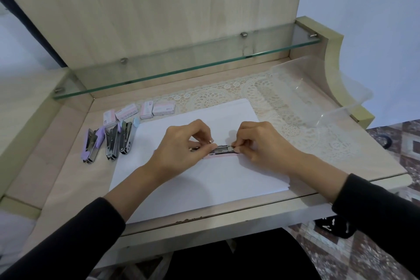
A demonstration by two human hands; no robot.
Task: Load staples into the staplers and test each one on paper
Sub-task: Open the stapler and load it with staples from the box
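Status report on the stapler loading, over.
Left hand and right hand both pinch pink stapler on paper. Three staplers lie at left. No obstruction seen.

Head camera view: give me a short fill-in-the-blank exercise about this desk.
The left hand and right hand hold a stapler over the ____ paper.
____ other staplers lie left of the paper.
Behind them lie ____ staple boxes.
The clear tub stands on the ____ mat.
Missing: white, three, four, lace.

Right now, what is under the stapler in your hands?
White paper is under the pink stapler, and the paper lies on the desk. The left hand and right hand pinch its ends, so those ends and the paper beneath them are hidden.
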